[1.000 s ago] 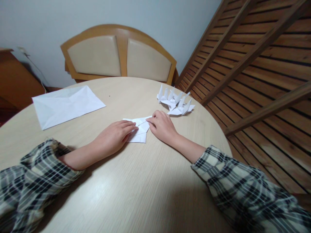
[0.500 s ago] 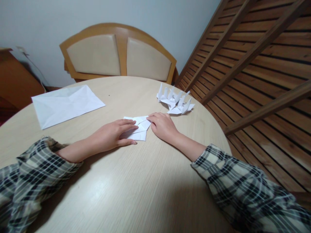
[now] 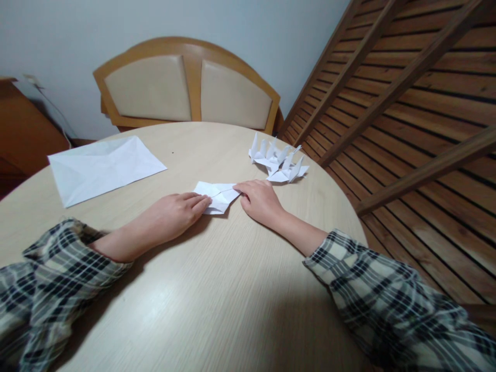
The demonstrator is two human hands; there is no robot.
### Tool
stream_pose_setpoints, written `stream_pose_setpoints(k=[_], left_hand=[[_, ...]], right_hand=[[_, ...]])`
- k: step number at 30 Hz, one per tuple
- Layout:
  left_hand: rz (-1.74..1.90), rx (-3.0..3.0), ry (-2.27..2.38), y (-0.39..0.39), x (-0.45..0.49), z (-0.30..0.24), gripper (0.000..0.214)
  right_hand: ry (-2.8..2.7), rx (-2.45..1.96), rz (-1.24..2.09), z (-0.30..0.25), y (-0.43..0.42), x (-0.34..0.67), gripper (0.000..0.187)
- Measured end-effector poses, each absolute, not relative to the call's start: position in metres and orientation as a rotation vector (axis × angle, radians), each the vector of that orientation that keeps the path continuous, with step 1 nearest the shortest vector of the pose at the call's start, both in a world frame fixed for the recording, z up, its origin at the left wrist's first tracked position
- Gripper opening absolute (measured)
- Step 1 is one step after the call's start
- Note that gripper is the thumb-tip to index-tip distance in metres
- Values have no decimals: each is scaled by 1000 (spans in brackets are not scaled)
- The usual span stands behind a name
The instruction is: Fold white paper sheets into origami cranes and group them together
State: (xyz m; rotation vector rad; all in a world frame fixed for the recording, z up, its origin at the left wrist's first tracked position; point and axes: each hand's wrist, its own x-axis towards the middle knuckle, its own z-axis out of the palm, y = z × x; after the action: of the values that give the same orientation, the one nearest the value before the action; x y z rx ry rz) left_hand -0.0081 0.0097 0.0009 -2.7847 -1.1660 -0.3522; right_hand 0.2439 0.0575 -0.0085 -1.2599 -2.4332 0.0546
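A small folded sheet of white paper [image 3: 220,196] lies on the table between my hands, its near edge slightly raised. My left hand [image 3: 174,213] is closed on the paper's left side, with its fingertips on top and the thumb hidden underneath or behind. At the paper's right corner, my right hand [image 3: 260,201] pinches the tip between thumb and fingers. Just beyond my right hand stand several folded white paper cranes [image 3: 284,170], grouped closely together.
A larger creased sheet of white paper [image 3: 106,168] lies flat at the far left of the round wooden table [image 3: 209,289]. Behind the table is a padded wooden headboard [image 3: 232,93]. A slatted wooden panel [image 3: 411,119] rises on the right.
My left thumb and fingers have drawn together on the folded paper, and its near flap has lifted and moved away from me. My right hand has stayed at the right corner.
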Motion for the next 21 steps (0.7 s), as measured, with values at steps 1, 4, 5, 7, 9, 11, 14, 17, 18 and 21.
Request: stream_pose_setpoints(k=[1, 4, 5, 7, 9, 11, 14, 17, 18, 21], left_hand=[[-402, -2768, -1222, 10, -8, 1, 36], [-612, -2715, -1449, 9, -8, 7, 30], [-687, -2692, -1536, 9, -8, 9, 30], [-861, -2653, -1684, 9, -7, 13, 31], [-1085, -2660, -1783, 10, -5, 14, 32], [-1335, -2741, -1876, 11, -3, 12, 32], [-1627, -2851, -2055, 13, 1, 5, 37], [-1746, -2805, -2169, 14, 5, 1, 45], [-1758, -2793, -2180, 15, 5, 1, 49], [-1718, -2861, -2132, 15, 4, 4, 47]], right_hand=[[-2417, -1249, 53, -10, 58, 244, 39], [-2348, -1201, 4, -11, 57, 244, 48], [-2324, -1180, -17, -10, 56, 244, 47], [-2281, -1125, -54, -7, 55, 243, 38], [-2249, -1078, -90, -3, 52, 242, 29], [-2229, -1091, -126, 2, 50, 242, 26], [-2230, -1186, -145, 5, 48, 241, 28], [-2236, -1234, -128, 5, 50, 242, 31], [-2238, -1235, -123, 5, 51, 242, 32], [-2257, -1236, -110, 3, 54, 243, 32]])
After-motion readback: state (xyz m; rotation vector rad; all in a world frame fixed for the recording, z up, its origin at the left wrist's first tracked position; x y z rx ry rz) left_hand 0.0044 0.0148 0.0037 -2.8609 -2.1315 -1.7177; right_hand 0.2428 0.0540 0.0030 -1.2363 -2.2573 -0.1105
